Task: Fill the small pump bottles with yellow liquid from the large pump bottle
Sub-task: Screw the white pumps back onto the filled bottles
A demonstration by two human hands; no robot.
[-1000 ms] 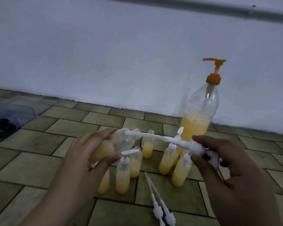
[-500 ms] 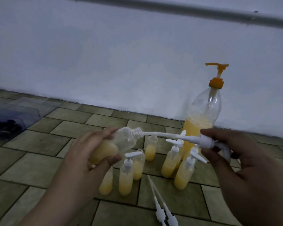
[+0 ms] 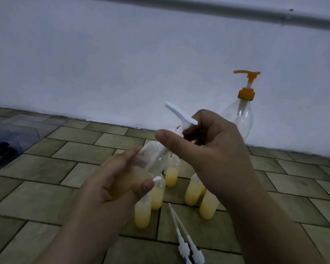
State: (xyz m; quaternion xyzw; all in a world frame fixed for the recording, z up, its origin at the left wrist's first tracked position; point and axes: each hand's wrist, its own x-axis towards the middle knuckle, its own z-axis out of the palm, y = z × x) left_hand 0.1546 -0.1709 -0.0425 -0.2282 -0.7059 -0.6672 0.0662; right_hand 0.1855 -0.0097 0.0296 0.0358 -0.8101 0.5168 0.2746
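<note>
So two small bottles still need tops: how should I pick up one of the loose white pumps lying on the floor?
Take a loose white pump by its thick collar near you, coming from above with a pinch across it. Both lie flat on the tiled floor, side by side, thin tubes pointing away toward the small bottles. The tube looks too slim for a steady grip.

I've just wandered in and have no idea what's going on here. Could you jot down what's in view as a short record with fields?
Setting: tiled floor by a white wall
Left hand: grips a small bottle, tilted, part full of yellow liquid
Right hand: holds a white pump head, its tube inside that bottle
Large pump bottle: upright at the wall, orange pump
Small filled bottles: standing on the floor between the hands
Spare pump heads: two, lying on the floor
</note>
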